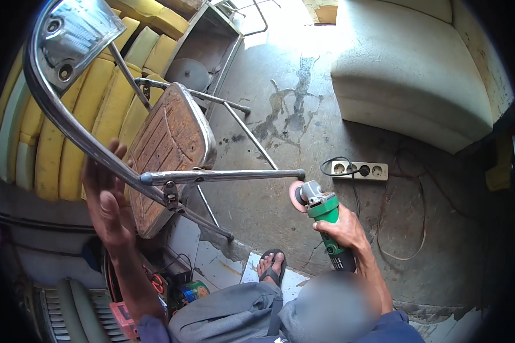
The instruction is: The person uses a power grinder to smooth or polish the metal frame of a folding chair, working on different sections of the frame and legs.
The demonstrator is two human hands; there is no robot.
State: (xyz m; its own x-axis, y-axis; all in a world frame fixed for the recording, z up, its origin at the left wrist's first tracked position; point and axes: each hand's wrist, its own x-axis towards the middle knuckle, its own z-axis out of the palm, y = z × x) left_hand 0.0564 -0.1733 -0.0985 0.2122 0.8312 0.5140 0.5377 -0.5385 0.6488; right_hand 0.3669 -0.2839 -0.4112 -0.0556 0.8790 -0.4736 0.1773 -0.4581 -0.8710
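Note:
A metal folding chair lies tipped in front of me, its tubes worn and its brown, rust-coloured seat facing me. My left hand is beside the curved back tube, fingers extended and partly hidden behind it; whether it touches the tube I cannot tell. In my right hand is a green angle grinder, gripped round its body. Its pinkish round disc is close to the capped end of a chair leg, just below it. A shiny backrest plate sits at upper left.
A white power strip with a plugged-in cable lies on the concrete floor. Loose cord loops at right. A pale sofa stands at back right, yellow cushions at left. Tools and a can lie beside my leg.

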